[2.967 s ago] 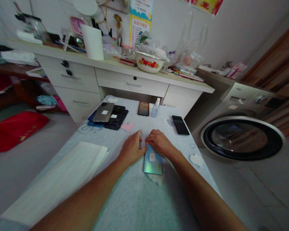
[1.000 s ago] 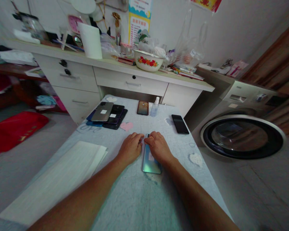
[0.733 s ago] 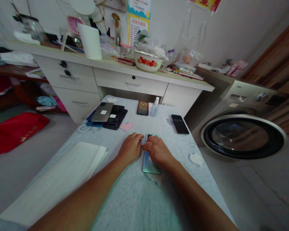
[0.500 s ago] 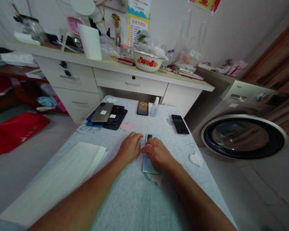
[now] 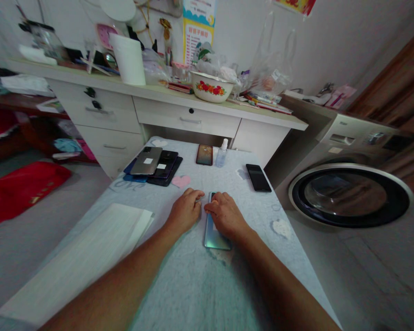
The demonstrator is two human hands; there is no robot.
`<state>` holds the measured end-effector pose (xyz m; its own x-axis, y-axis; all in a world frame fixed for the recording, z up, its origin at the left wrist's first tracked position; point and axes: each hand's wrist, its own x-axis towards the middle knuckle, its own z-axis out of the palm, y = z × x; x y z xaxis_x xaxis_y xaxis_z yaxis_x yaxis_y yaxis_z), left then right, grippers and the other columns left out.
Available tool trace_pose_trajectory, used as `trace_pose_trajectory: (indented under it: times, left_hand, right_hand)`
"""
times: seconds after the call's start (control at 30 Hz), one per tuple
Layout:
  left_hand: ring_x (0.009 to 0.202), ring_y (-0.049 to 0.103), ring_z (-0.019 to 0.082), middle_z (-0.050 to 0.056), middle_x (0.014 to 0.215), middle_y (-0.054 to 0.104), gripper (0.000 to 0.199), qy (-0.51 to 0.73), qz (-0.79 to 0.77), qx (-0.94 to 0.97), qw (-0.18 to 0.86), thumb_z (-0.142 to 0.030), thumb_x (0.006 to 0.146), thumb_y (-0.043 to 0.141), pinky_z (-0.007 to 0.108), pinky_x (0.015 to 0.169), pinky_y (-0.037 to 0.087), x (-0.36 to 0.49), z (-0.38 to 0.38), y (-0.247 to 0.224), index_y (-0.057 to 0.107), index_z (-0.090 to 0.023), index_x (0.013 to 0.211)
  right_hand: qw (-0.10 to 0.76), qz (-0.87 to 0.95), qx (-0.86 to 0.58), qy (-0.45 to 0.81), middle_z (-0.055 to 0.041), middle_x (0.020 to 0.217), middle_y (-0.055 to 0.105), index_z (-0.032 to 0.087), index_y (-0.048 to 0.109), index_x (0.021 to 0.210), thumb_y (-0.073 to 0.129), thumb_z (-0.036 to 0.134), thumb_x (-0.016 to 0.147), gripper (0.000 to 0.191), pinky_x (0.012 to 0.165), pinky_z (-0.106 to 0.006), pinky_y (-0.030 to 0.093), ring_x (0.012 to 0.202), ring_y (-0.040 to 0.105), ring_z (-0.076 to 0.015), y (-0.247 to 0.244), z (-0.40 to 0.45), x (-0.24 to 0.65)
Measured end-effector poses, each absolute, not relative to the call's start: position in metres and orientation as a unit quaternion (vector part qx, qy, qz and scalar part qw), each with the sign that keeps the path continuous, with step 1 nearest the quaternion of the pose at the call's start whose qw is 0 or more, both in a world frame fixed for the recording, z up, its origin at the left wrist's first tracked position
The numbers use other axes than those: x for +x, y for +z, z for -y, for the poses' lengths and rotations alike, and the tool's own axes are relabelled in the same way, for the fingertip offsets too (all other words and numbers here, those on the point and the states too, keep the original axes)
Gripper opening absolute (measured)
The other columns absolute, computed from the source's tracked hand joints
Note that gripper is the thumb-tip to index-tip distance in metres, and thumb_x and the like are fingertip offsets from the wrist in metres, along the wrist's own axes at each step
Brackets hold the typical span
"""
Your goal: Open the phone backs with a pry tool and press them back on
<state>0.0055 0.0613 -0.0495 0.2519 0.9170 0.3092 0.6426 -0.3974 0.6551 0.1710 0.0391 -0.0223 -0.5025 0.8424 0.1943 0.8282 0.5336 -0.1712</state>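
Observation:
A shiny blue-green smartphone (image 5: 215, 240) lies back up on the cloth-covered table, its camera end away from me. My right hand (image 5: 225, 212) rests over its upper part with the fingers bent and closed, hiding much of the back and the camera. Whatever those fingers pinch, if anything, is hidden. Just left of the phone, my left hand (image 5: 186, 209) lies on the cloth with its fingers curled in and the thumb close to them. I cannot make out anything between them.
Several stacked phones (image 5: 146, 162) lie at the table's far left. A brown-backed phone (image 5: 204, 155) and a clear spray bottle (image 5: 221, 156) are at the far edge. A black phone (image 5: 258, 178) lies right, white sheets (image 5: 89, 257) left. A washing machine (image 5: 331, 142) stands beside the table.
My right hand has shifted slightly up along the phone, now covering more of its camera end and baring more of the lower back. My left hand has barely moved.

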Motion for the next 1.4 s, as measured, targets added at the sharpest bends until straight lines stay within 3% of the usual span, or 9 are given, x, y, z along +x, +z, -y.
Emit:
trace_pose_trajectory:
  times: [0.67,0.83,1.17,1.4]
  left_hand:
    - [0.084,0.063,0.018,0.004,0.094,0.060,0.028,0.322,-0.517,0.765,0.211,-0.010,0.078,0.049,0.030,0.077,0.051,0.005,-0.059,-0.046,0.065,-0.018,0.100]
    - [0.084,0.063,0.018,0.004,0.093,0.060,0.026,0.317,-0.514,0.771,0.203,-0.011,0.078,0.051,0.029,0.076,0.050,0.005,-0.060,-0.049,0.065,-0.018,0.099]
    - [0.084,0.064,0.018,0.004,0.095,0.060,0.023,0.302,-0.509,0.778,0.213,-0.013,0.080,0.054,0.028,0.074,0.051,0.005,-0.060,-0.048,0.065,-0.020,0.099]
    - [0.090,0.063,0.020,0.005,0.096,0.061,0.026,0.308,-0.476,0.795,0.216,-0.011,0.081,0.053,0.030,0.079,0.050,0.005,-0.060,-0.049,0.067,-0.018,0.101]
  right_hand:
    - [0.112,0.912,-0.335,0.209,-0.0025,0.084,0.060,0.022,0.075,0.083,0.060,0.007,0.082,0.021,0.077,-0.027,0.039,0.083,0.052,-0.0148,0.004,-0.010,0.182]
    - [0.151,0.883,-0.417,0.153,-0.0044,0.084,0.062,0.022,0.076,0.089,0.064,0.020,0.087,0.013,0.077,-0.028,0.041,0.084,0.053,-0.0166,-0.009,-0.020,0.185]
    - [0.194,0.802,-0.560,0.076,-0.0071,0.090,0.061,0.020,0.072,0.101,0.057,0.025,0.092,0.019,0.084,-0.029,0.040,0.091,0.053,-0.0186,-0.024,-0.040,0.190]
    - [0.198,0.817,-0.532,0.100,-0.0061,0.088,0.061,0.018,0.072,0.094,0.056,0.022,0.091,0.017,0.082,-0.028,0.038,0.089,0.052,-0.0178,-0.024,-0.037,0.191]
